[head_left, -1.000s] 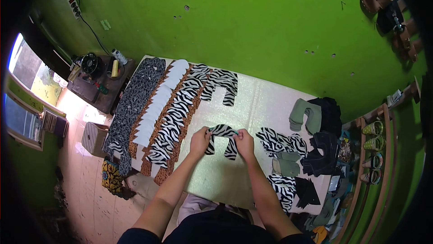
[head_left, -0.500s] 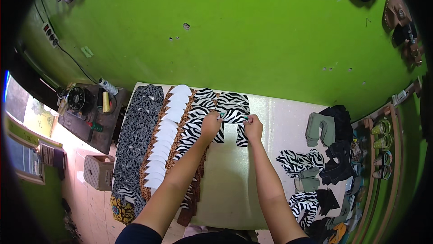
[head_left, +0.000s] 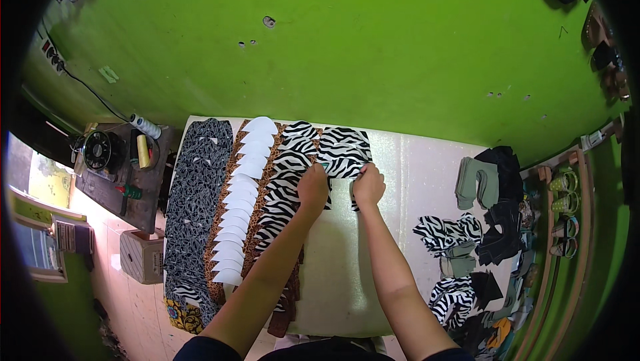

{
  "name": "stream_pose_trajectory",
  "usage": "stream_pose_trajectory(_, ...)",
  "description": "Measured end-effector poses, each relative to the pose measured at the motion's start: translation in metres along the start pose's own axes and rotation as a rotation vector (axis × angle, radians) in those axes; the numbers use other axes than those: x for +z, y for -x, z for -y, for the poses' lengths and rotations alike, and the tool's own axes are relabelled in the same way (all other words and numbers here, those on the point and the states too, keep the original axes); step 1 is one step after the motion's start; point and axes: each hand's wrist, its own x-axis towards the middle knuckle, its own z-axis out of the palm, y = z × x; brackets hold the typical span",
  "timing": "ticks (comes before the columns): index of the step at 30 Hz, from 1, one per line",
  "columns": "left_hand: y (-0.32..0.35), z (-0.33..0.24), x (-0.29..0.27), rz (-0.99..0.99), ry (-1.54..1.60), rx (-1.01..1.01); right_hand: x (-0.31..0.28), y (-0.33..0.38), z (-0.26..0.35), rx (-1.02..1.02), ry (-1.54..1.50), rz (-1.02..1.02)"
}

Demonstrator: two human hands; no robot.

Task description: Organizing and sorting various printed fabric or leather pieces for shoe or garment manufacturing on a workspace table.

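A zebra-print cut piece (head_left: 345, 142) lies at the far edge of the table, beside a column of overlapping zebra pieces (head_left: 287, 181). My left hand (head_left: 313, 186) is closed at its lower left part, fingertips pinched on the material. My right hand (head_left: 369, 186) pinches it at the lower right and covers most of the strip there. Left of the zebra column run white rounded pieces (head_left: 238, 211) overlapping on leopard-print ones (head_left: 265, 188). Farthest left is a long row of grey-and-black patterned pieces (head_left: 197, 191).
At the table's right lie olive pieces (head_left: 477, 183), black pieces (head_left: 501, 234) and loose zebra pieces (head_left: 450, 234). A rack with shoes (head_left: 565, 191) stands on the right. A dark side table (head_left: 120, 188) holds thread spools; a box (head_left: 141, 256) sits on the floor. The green wall (head_left: 373, 41) rises behind.
My right hand has shifted slightly down and left, now hiding more of the right strip. My left hand has turned a little, still at the piece. The whole view has shifted slightly.
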Motion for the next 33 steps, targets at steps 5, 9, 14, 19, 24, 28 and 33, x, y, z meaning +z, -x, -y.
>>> stream_pose_trajectory(5,-0.001,0.004,0.0,0.006,0.036,0.02,-0.003,-0.002,-0.009,-0.041,-0.046,0.077)
stream_pose_trajectory(9,0.022,-0.007,-0.022,-0.004,0.168,0.091,-0.026,0.018,-0.029,-0.167,-0.22,0.028)
stream_pose_trajectory(14,0.106,-0.037,-0.02,-0.014,0.237,0.249,-0.066,0.087,-0.069,-0.388,-0.237,-0.028)
stream_pose_trajectory(19,0.208,-0.097,-0.002,0.192,0.262,0.224,-0.119,0.149,-0.127,-0.466,-0.177,0.159)
stream_pose_trajectory(24,0.284,-0.18,0.023,0.367,0.407,0.118,-0.209,0.187,-0.21,-0.51,-0.209,0.148)
stream_pose_trajectory(28,0.336,-0.23,0.051,0.378,0.363,0.269,-0.267,0.204,-0.286,-0.447,-0.083,0.072)
stream_pose_trajectory(33,0.369,-0.262,0.063,0.353,0.183,0.36,-0.306,0.22,-0.343,-0.305,0.112,0.115)
